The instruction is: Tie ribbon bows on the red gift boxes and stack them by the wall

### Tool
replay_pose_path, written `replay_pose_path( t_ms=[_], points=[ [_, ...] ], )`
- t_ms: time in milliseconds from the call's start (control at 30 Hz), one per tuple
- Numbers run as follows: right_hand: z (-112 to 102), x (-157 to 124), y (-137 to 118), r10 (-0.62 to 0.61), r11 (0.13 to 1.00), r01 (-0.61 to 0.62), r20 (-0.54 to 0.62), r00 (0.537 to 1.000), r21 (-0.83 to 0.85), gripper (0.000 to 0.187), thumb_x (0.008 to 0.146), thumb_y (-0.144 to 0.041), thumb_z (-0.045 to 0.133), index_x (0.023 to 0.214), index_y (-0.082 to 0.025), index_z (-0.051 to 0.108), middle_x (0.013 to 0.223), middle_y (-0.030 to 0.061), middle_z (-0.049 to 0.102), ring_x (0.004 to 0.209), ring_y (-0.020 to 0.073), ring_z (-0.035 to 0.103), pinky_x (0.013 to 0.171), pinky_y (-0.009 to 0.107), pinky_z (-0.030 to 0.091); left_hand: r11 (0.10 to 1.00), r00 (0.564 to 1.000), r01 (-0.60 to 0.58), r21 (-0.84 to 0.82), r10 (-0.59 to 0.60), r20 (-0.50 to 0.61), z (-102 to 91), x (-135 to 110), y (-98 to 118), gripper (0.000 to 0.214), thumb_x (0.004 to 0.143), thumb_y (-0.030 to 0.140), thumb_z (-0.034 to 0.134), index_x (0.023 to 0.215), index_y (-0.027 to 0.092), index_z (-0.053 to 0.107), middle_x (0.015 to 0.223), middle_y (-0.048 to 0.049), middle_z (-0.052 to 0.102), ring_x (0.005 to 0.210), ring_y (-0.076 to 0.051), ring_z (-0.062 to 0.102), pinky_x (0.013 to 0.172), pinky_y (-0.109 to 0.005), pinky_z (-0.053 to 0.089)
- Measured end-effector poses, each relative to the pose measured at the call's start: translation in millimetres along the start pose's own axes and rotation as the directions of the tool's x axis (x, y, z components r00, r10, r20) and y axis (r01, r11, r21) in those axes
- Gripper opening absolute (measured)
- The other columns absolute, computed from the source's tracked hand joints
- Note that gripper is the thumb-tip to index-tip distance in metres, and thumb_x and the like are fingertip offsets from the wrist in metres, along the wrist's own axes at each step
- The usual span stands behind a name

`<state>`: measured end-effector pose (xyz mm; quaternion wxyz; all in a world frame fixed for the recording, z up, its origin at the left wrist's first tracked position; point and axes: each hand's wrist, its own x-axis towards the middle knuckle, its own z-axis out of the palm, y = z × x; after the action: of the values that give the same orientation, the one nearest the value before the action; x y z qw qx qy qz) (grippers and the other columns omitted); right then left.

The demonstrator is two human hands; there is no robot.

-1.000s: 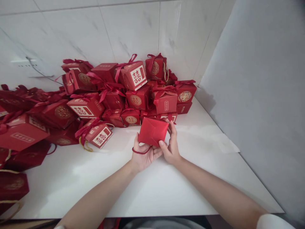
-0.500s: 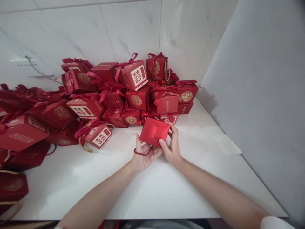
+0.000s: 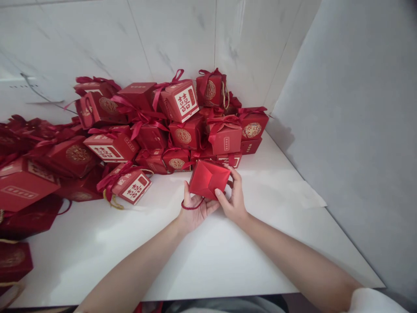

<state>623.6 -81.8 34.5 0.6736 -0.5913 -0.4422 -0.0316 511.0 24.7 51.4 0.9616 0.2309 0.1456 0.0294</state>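
Note:
A small red gift box (image 3: 210, 179) is up over the table's middle, a plain side with folded panels facing me. My right hand (image 3: 233, 198) grips its right side, the thumb on the near face and the fingers round the far edge. Palm up, my left hand (image 3: 194, 211) supports the box from below, its thumb raised by the left corner. A dark red cord handle (image 3: 193, 208) loops across the left palm. The underside of the box and some fingertips are hidden.
Many red gift boxes (image 3: 186, 132) with ribbons are stacked along the tiled wall (image 3: 176, 39). One box (image 3: 133, 188) lies at the pile's front on the white table (image 3: 156, 261). More boxes (image 3: 28, 184) crowd the left. A grey panel (image 3: 355, 130) stands on the right.
The view has shifted slightly, so the pile appears further left. The box in my hands has tilted a little; both hands keep nearly the same hold.

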Motion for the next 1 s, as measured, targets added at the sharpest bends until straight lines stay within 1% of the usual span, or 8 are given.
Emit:
replay_pose_path(
  t_ms=[100,233,367,467,800,867,933,1000],
  points=[
    [0,-1,-1,-0.012,1.000,0.011,0.022,1.000,0.012,0.061,0.093,-0.031,0.056,0.146,-0.024,0.028,0.151,0.0150,0.031,0.142,0.0289,0.032,0.110,0.053,0.041,0.999,0.999,-0.027,-0.045,0.026,-0.024,1.3,2,1,0.086,0.090,0.075,0.029,0.142,0.008,0.046,0.122,-0.0202,0.065,0.111,-0.028,0.065,0.100,-0.041,0.051],
    [2,-5,0,-0.059,0.995,0.052,0.079,0.995,0.091,0.038,0.099,-0.038,0.045,0.133,-0.026,0.037,0.151,0.0138,0.034,0.143,0.0287,0.032,0.110,0.056,0.039,0.989,0.987,-0.146,-0.029,0.143,-0.072,0.5,3,12,0.066,0.093,0.063,0.040,0.137,0.015,0.052,0.126,-0.0148,0.065,0.113,-0.029,0.063,0.096,-0.044,0.052],
    [5,-10,4,0.033,0.971,-0.053,0.087,0.996,0.232,0.033,0.101,-0.043,0.041,0.130,-0.028,0.035,0.152,0.0149,0.032,0.129,0.0274,0.051,0.095,0.048,0.053,0.950,0.945,-0.306,0.061,0.310,-0.099,-0.9,5,29,0.056,0.090,0.059,0.047,0.128,0.020,0.061,0.127,-0.0093,0.065,0.119,-0.031,0.059,0.098,-0.046,0.050],
    [7,-11,7,0.099,0.968,-0.116,0.089,0.991,0.221,0.040,0.101,-0.040,0.045,0.137,-0.028,0.032,0.145,0.0155,0.040,0.115,0.0248,0.061,0.090,0.044,0.055,0.916,0.910,-0.392,0.083,0.400,-0.109,0.0,6,34,0.052,0.090,0.055,0.048,0.126,0.021,0.063,0.126,-0.0061,0.066,0.123,-0.029,0.057,0.102,-0.043,0.048],
    [5,-15,11,0.100,0.981,-0.115,0.104,0.990,0.154,0.046,0.101,-0.038,0.045,0.143,-0.027,0.032,0.146,0.0140,0.042,0.129,0.0257,0.051,0.099,0.043,0.051,0.918,0.915,-0.388,0.079,0.394,-0.082,-1.9,11,27,0.054,0.089,0.055,0.052,0.124,0.017,0.065,0.127,-0.0086,0.065,0.127,-0.032,0.054,0.106,-0.045,0.044],
    [5,-14,15,0.145,0.970,-0.163,0.109,0.983,0.182,0.045,0.102,-0.038,0.044,0.143,-0.027,0.033,0.146,0.0125,0.043,0.131,0.0243,0.049,0.103,0.044,0.048,0.892,0.888,-0.431,0.136,0.446,-0.109,-7.1,12,25,0.054,0.087,0.056,0.055,0.123,0.017,0.064,0.127,-0.0083,0.066,0.130,-0.031,0.051,0.108,-0.045,0.043],
    [6,-12,20,0.204,0.950,-0.221,0.095,0.974,0.219,0.042,0.101,-0.040,0.044,0.140,-0.027,0.037,0.144,0.0110,0.046,0.132,0.0231,0.048,0.108,0.044,0.043,0.835,0.837,-0.490,0.250,0.531,-0.132,-12.5,11,24,0.053,0.081,0.049,0.068,0.124,0.018,0.063,0.125,-0.0078,0.067,0.134,-0.030,0.048,0.111,-0.042,0.041],
    [7,-8,26,0.279,0.917,-0.285,0.064,0.958,0.278,0.040,0.099,-0.042,0.046,0.136,-0.027,0.040,0.138,0.0100,0.052,0.128,0.0229,0.051,0.107,0.045,0.044,0.772,0.811,-0.508,0.382,0.578,-0.088,-15.0,7,27,0.069,0.069,0.034,0.082,0.132,0.021,0.057,0.127,-0.0081,0.065,0.138,-0.029,0.043,0.115,-0.038,0.036]
  ],
)
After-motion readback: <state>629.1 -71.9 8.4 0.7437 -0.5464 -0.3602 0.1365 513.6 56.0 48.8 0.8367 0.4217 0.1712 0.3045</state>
